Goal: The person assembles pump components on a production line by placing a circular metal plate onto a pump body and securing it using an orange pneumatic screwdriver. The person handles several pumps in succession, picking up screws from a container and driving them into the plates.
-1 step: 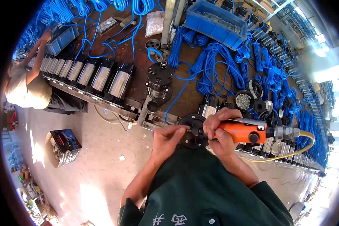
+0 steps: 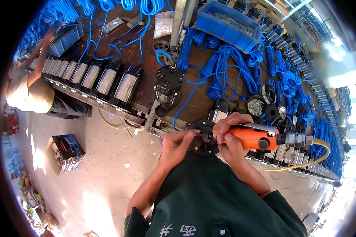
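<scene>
My right hand (image 2: 232, 136) is wrapped round an orange air screwdriver (image 2: 254, 138) held level, with a silver lever along its top. Its front end, hidden by my fingers, points left toward a round black cover (image 2: 203, 148) with screws around its rim. That cover sits close in front of my body at the bench edge. My left hand (image 2: 176, 148) has thumb and forefinger pinched together over the cover's left side. Whatever lies between those fingertips is too small to make out. A yellow hose (image 2: 324, 148) curves from the tool's rear fitting.
A black-topped pump assembly (image 2: 169, 81) stands on the bench ahead. Steel motor cylinders (image 2: 125, 87) line the left edge. Coiled blue cables (image 2: 229, 67), a blue bin (image 2: 225, 29) of metal pieces and a bowl of small screws (image 2: 256, 106) lie beyond. A co-worker (image 2: 31, 87) reaches in at far left.
</scene>
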Demonstrator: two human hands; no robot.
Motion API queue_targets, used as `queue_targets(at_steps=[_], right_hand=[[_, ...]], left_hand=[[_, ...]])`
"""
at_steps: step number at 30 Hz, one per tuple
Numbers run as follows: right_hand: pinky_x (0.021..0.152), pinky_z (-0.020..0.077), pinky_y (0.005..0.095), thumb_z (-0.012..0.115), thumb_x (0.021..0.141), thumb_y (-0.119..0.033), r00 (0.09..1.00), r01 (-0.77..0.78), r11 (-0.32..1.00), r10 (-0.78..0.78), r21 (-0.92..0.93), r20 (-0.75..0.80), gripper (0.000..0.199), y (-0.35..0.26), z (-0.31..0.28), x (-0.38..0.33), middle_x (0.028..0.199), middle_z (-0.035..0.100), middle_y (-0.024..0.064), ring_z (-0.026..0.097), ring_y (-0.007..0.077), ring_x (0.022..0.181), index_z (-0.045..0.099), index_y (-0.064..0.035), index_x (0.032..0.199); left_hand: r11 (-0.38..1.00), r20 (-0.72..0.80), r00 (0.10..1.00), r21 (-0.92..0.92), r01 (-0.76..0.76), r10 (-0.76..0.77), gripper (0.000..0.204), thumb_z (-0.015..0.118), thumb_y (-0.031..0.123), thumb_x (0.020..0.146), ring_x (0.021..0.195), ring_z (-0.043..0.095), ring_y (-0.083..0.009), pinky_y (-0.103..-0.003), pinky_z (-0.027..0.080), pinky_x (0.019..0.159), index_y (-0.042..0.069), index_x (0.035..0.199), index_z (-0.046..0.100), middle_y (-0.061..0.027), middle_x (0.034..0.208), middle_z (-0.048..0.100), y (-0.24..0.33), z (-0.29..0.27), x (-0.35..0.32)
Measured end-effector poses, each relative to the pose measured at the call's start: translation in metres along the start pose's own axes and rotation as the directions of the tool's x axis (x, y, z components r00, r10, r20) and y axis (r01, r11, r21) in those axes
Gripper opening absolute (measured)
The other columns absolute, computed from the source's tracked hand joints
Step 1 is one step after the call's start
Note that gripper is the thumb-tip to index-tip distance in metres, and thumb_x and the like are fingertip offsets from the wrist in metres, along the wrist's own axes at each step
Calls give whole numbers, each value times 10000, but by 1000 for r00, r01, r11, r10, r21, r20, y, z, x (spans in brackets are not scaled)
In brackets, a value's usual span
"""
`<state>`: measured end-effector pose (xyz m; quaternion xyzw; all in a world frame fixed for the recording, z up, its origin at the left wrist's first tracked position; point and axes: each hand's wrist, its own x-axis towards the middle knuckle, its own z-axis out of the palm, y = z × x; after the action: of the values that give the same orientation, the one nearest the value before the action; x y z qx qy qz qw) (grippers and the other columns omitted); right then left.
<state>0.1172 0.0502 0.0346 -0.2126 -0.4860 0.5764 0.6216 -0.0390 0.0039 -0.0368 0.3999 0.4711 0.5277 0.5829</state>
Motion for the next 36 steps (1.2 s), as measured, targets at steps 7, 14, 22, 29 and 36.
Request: queue_targets(at_steps=[7, 14, 22, 29, 36], right_hand=[[603, 490, 278, 546, 794, 54, 997, -54, 990, 60, -134, 41, 308, 23, 0, -1, 849, 583, 131, 562, 149, 670, 464, 5, 1086], [617, 491, 265, 552, 806, 55, 980, -132, 972, 157, -194, 123, 287, 27, 12, 4, 850, 581, 121, 559, 135, 678, 466, 4, 1075], [642, 498, 264, 550, 810, 72, 963, -158, 957, 203, -243, 175, 295, 32, 14, 5, 866, 578, 116, 563, 125, 694, 462, 5, 1084], [616, 497, 267, 562, 794, 65, 981, -120, 973, 147, -196, 129, 301, 22, 17, 7, 841, 582, 114, 562, 132, 663, 484, 14, 1080], [561, 422, 315, 600, 762, -107, 997, 75, 986, -79, -146, -22, 330, -8, 15, 19, 819, 516, 103, 480, 149, 563, 465, -23, 1052]], left_hand=[[994, 2, 999, 106, -37, 37, 357, 500, 226, 1028, 630, 438, -61, -251, 426, 624, -49, 969, 719, -2, 633, 516, -21, -13, 9], [948, -54, 995, -311, 63, -84, 244, 551, 86, 947, 716, 474, -45, -223, 360, 616, -46, 1153, 547, 19, 768, 548, -30, -11, 4], [848, -54, 980, -511, 140, -194, 287, 542, -30, 808, 684, 446, -91, -238, 336, 593, 34, 1080, 480, -7, 779, 468, -37, -14, -1], [648, -293, 852, -758, 70, -434, 257, 457, -87, 844, 911, 624, -281, -352, 514, 835, -33, 1088, 516, -160, 1005, 601, -66, -31, -12], [752, -243, 930, -657, 51, -275, 239, 405, 130, 1033, 898, 690, -276, -336, 589, 764, -59, 1143, 501, -241, 1086, 640, -18, -31, -17]])
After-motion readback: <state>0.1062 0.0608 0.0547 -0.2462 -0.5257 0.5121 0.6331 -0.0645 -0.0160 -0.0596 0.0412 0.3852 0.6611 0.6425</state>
